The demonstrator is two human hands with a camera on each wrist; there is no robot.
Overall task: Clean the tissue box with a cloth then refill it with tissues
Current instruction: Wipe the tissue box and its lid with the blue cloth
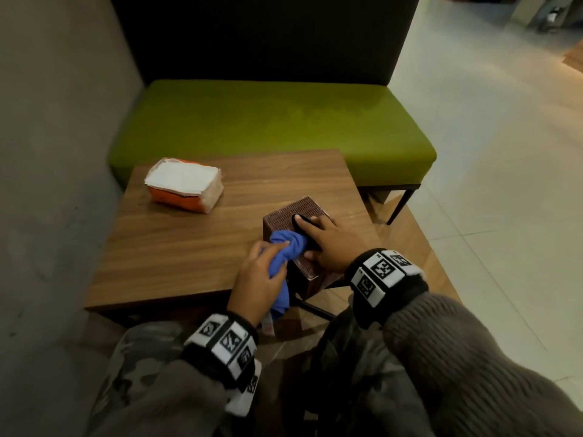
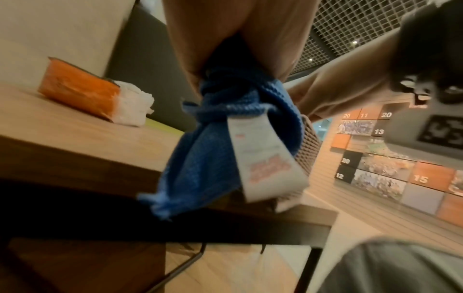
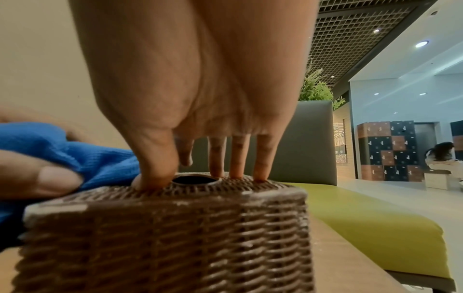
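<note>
Wooden table fills the near ground, with a green bench seat behind it and pale tiled floor off to the right-hand side. Right hand is planted on top of the woven brown tissue box, fingers straight and spread, their tips touching the weave just beyond the round hole in the lid, and the thumb pressing down at the hole's near edge. That box stands at the table's near right corner, directly under the right palm. Left hand sits just left of the right one, fingers curled tight around a bunched blue cloth; the wad is pushed against the box's top left edge, touching the right thumb's side. From the left wrist view, the cloth's loose tail hangs below the fist and past the table edge, with a white care label dangling in front of it. Well beyond the left hand, toward the table's far left corner, lies an orange pack of tissues, opened on top, white sheets showing, well apart from the box. Both wrists wear black bands with black-and-white square markers, over grey knit sleeves. Over in the background past the right hand, a wall of orange and dark lockers and a seated person
</note>
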